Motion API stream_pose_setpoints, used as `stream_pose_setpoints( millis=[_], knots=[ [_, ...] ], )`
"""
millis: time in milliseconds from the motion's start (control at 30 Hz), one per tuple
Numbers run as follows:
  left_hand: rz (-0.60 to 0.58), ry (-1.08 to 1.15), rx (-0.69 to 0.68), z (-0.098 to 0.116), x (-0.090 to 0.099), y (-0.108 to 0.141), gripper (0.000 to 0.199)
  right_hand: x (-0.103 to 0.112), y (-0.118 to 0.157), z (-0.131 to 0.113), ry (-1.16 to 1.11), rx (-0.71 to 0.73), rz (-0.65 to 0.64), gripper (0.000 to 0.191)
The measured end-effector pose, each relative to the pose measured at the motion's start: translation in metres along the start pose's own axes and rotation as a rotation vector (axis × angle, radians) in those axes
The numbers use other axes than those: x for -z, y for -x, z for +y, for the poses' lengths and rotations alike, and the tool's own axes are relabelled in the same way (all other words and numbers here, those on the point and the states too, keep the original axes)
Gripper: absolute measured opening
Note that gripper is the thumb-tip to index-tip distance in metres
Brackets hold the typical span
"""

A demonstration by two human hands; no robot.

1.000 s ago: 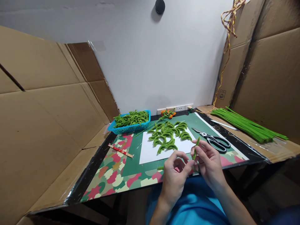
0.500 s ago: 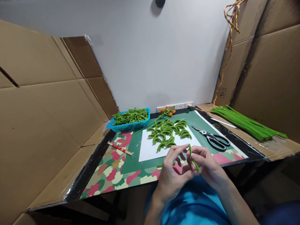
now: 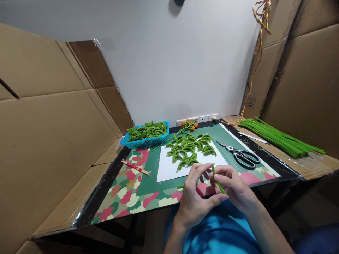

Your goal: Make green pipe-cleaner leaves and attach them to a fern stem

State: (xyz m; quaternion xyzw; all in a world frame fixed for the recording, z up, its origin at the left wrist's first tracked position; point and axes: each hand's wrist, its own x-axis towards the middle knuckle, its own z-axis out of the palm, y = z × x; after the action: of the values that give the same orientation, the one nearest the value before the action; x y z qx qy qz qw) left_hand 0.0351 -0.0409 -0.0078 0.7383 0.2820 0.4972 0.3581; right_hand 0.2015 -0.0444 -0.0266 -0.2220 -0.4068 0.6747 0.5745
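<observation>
A short green pipe cleaner piece is held between my hands above the table's front edge. My left hand spans it, index fingertip at the upper end and thumb at the lower end. Pinching its middle between thumb and fingers is my right hand. Just beyond, bent green pipe cleaner pieces lie in clusters on a white sheet of paper. Another short green piece lies partly hidden behind my left hand.
Black-handled scissors lie right of the paper. A blue basket full of green pieces stands at back left, near a red-wrapped stick. Orange-and-green items sit by the wall. Long green pipe cleaners lie right. Cardboard walls flank the table.
The pipe cleaner piece has shifted slightly within my fingers and bows a little more. My left thumb has moved slightly right at its lower end. Other things stay put.
</observation>
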Motion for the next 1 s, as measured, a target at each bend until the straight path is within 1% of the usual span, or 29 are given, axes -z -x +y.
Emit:
stream_pose_setpoints(
  millis=[100,233,333,467,567,667,733,900,1000],
  knots=[
    [0.046,-0.007,-0.008,0.0,-0.001,0.001,0.063,-0.003,0.0,-0.001,0.04,0.015,0.004,0.023],
    [0.109,0.02,-0.011,-0.001,-0.002,0.0,0.045,-0.006,-0.001,0.001,0.071,0.03,-0.003,0.023],
    [0.129,0.063,-0.011,-0.004,-0.001,0.0,0.034,-0.006,-0.002,0.003,0.071,0.036,0.003,0.023],
    [0.138,0.134,-0.016,-0.007,-0.001,-0.001,0.029,-0.006,-0.002,0.003,0.085,0.036,0.02,0.026],
    [0.173,0.176,-0.001,-0.009,0.0,-0.001,0.024,-0.006,-0.001,0.002,0.074,0.06,0.021,0.028],
    [0.22,0.236,0.062,-0.011,0.0,-0.001,0.024,-0.006,0.001,0.002,0.099,0.13,0.011,0.024],
    [0.237,0.278,0.097,-0.012,0.001,0.0,0.025,-0.006,0.002,0.003,0.162,0.199,0.003,0.019],
    [0.239,0.349,0.108,-0.012,0.003,-0.002,0.023,-0.007,0.005,0.005,0.48,0.42,0.042,0.011],
    [0.22,0.362,0.094,-0.012,0.003,-0.003,0.022,-0.007,0.007,0.007,0.579,0.52,0.06,0.01]
  ],
)
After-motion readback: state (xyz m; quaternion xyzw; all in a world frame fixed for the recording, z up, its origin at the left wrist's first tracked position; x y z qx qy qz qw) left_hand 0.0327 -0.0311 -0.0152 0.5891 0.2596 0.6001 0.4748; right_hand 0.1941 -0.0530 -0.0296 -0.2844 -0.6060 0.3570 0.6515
